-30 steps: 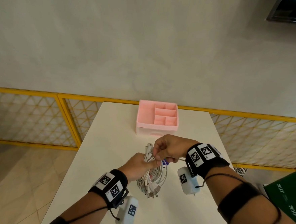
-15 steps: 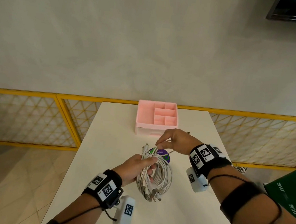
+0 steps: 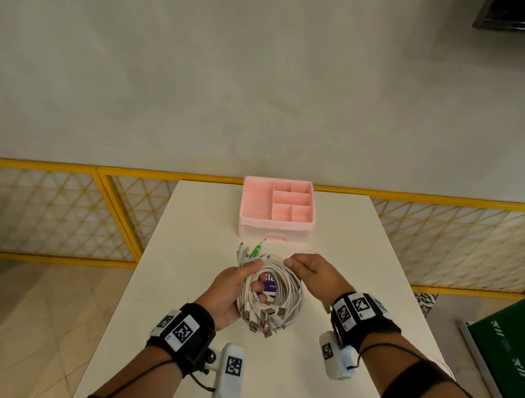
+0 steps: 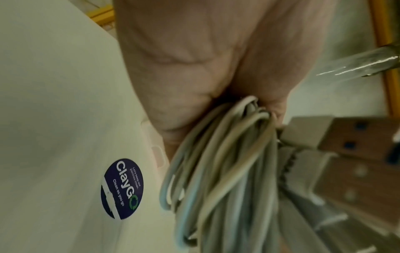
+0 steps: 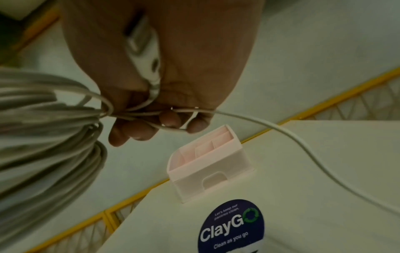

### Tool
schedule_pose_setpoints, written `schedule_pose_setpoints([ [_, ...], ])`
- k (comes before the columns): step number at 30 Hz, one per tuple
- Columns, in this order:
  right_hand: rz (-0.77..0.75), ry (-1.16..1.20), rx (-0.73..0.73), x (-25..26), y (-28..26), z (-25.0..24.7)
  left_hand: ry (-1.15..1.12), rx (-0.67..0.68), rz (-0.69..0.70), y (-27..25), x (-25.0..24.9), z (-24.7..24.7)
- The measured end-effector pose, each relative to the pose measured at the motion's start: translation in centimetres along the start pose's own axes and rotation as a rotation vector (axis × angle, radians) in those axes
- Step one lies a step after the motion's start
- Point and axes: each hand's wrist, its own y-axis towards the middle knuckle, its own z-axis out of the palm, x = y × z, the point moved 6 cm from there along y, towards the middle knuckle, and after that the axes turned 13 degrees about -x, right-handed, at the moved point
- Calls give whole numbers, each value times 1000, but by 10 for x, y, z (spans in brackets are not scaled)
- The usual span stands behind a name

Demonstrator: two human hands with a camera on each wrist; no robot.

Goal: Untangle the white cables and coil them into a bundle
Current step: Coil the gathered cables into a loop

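Bare counter (image 3: pixel 189 256) lies open on both sides of the two hands and in front of the wrists. Ahead, the pink organiser (image 3: pixel 274 227) stands at the far edge — cable plugs (image 3: pixel 248 253) reach almost to its front. A yellow railing (image 3: pixel 114 207) borders the counter — left, right and behind.

White cables (image 3: pixel 283 281) — pink organizer (image 3: pixel 276 210)
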Motion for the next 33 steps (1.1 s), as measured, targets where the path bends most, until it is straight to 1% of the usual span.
schedule_pose_setpoints([
  [5,-90,-105,-27,-7,-6,1,-98,-24,-34,2,-4,-1],
  [8,-157,-265,-90,-10,-17,7,-143,-58,5,4,-11,1],
  [11,-60,-121,-65,-7,-30,21,-145,-76,45,9,-11,3],
  [15,207,94,-84,-13,-44,39,-171,-120,75,14,-9,3],
  [19,370,335,-164,-9,-53,55,-250,-261,116,14,-7,2],
  [21,438,420,-170,-6,-55,57,-261,-308,137,13,-7,1],
  [26,477,506,-91,2,-61,57,-274,-385,217,11,-7,-2],
  [29,491,541,-30,9,-69,60,-280,-459,270,15,-11,-10],
  [31,470,488,4,14,-72,63,-260,-501,293,17,-13,-15],
  [33,413,323,62,19,-73,65,-218,-546,323,17,-14,-18],
])
